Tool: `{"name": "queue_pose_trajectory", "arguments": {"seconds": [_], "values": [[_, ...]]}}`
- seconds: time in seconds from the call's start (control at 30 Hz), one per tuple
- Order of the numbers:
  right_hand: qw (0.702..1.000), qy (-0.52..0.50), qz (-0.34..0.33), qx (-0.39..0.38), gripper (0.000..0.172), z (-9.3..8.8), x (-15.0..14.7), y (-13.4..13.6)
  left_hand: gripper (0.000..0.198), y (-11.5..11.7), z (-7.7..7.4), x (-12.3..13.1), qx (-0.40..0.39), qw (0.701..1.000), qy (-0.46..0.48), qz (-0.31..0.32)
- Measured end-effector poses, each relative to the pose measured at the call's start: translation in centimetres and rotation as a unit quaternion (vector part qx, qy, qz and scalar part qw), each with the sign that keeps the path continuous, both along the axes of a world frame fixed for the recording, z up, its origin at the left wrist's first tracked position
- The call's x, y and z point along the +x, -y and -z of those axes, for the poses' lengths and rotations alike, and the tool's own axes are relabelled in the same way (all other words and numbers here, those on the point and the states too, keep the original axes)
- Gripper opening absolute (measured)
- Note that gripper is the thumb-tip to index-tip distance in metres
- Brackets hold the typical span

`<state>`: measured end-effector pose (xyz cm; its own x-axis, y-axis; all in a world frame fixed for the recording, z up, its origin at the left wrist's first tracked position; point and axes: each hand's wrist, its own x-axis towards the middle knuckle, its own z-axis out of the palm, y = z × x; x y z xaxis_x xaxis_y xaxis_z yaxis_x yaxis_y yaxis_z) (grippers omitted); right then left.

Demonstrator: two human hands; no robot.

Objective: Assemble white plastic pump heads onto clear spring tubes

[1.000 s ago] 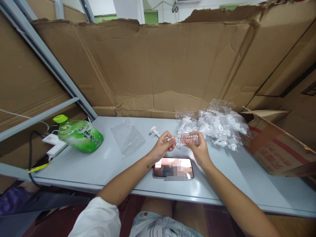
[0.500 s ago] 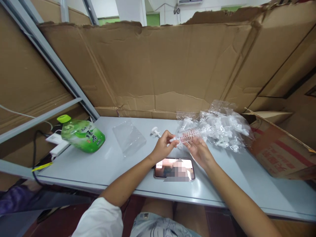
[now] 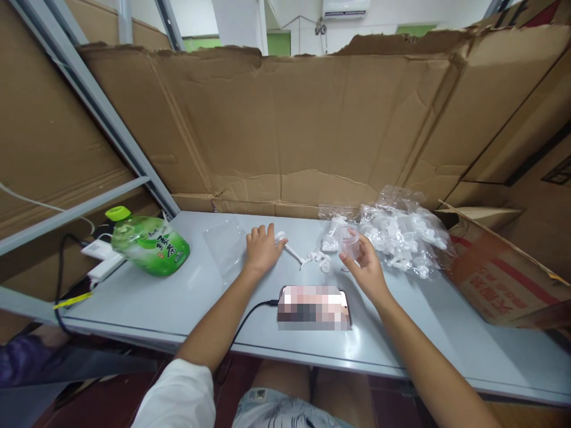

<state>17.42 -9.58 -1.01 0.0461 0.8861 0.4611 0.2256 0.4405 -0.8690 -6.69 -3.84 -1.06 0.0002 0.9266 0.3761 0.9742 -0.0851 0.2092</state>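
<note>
My left hand (image 3: 262, 248) rests on the table with its fingers bent. Its thumb and index finger are around the head of a white plastic piece with a long stem (image 3: 293, 254). The stem points toward several loose small white plastic pieces (image 3: 320, 260). In my right hand (image 3: 368, 264) is a clear ribbed plastic cylinder (image 3: 348, 239), held upright between thumb and fingers a little above the table. Behind it lies a small clear bag of white parts (image 3: 331, 239).
A big clear bag of white parts (image 3: 404, 238) lies at the right, by a cardboard box (image 3: 495, 279). In front is a phone (image 3: 314, 308) with a cable. A flat clear plastic bag (image 3: 223, 246) and a green bottle (image 3: 151, 244) lie left. Cardboard (image 3: 307, 125) walls the back.
My hands have come apart. The left has moved left to the stemmed white piece; the right keeps the clear cylinder, now tipped upright. Loose white pieces and the phone's cable now show.
</note>
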Motion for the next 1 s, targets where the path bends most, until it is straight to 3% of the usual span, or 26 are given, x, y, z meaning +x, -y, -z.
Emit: {"name": "queue_pose_trajectory", "arguments": {"seconds": [0.1,0.2,0.33,0.47,0.6,0.7,0.77,0.87,1.0], "values": [[0.999,0.042,0.016,-0.004,0.051,0.2,0.0,0.0,0.039,-1.1,0.8,-0.9,-0.076,0.996,0.018,0.032],[0.996,0.086,0.024,-0.009,0.054,0.4,-0.2,0.0,0.031,-1.6,1.0,-1.0,-0.085,0.993,0.06,0.058],[0.993,0.11,0.041,0.0,0.049,0.4,-0.1,0.0,0.02,-1.5,0.7,-0.8,-0.054,0.961,0.246,0.11],[0.984,0.173,0.047,0.011,0.039,0.0,0.0,0.2,0.024,-1.0,0.1,-0.1,-0.029,0.885,0.436,0.159],[0.975,0.215,0.051,0.023,0.038,-0.4,-0.2,0.4,0.032,0.1,-0.9,1.0,-0.032,0.771,0.597,0.218],[0.973,0.225,0.038,0.027,0.037,-0.4,-0.3,0.5,0.037,0.7,-1.6,1.7,-0.063,0.692,0.677,0.243],[0.972,0.231,0.033,0.031,0.037,-0.5,-0.3,0.5,0.048,0.9,-1.9,1.8,-0.073,0.663,0.703,0.246],[0.97,0.233,0.044,0.054,0.037,-0.6,-0.3,0.6,0.056,1.1,-2.1,1.9,-0.059,0.654,0.708,0.258],[0.967,0.234,0.055,0.081,0.037,-0.9,-0.1,0.6,0.048,1.6,-2.3,2.1,-0.021,0.675,0.67,0.307]]}}
